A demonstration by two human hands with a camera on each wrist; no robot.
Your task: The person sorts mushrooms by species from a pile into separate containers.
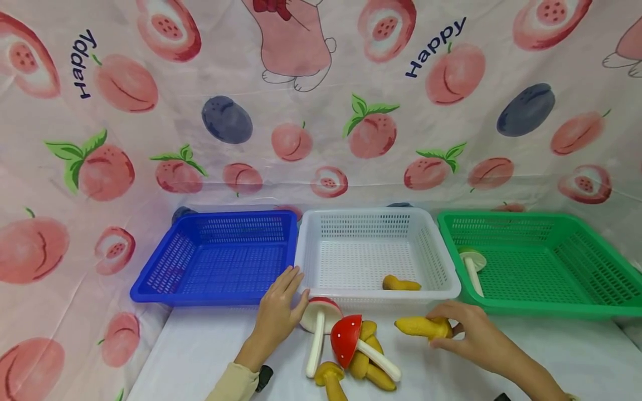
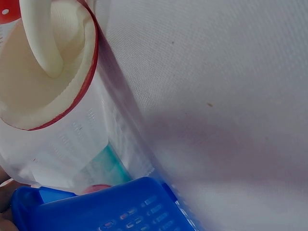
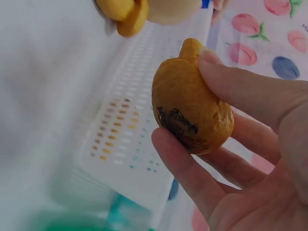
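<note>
In the head view my right hand (image 1: 463,329) holds a yellow-brown toy mushroom (image 1: 421,327) by its cap, just in front of the white basket. The right wrist view shows the thumb and fingers around that mushroom's cap (image 3: 190,108), which has a dark patch. My left hand (image 1: 281,306) rests at the near corner where the blue and white baskets meet, fingers fairly straight. Beside it a red-rimmed mushroom (image 1: 316,340) leans against the white basket. A red spotted mushroom (image 1: 347,341) lies over several yellow-brown mushrooms (image 1: 373,376), with another yellow-brown one (image 1: 329,377) nearer me.
A blue basket (image 1: 150,287), a white basket (image 1: 376,294) and a green basket (image 1: 551,307) stand side by side. One yellow-brown mushroom (image 1: 401,283) lies in the white basket, and a white-stemmed mushroom (image 1: 473,270) in the green. Behind hangs a peach-print cloth (image 1: 311,111).
</note>
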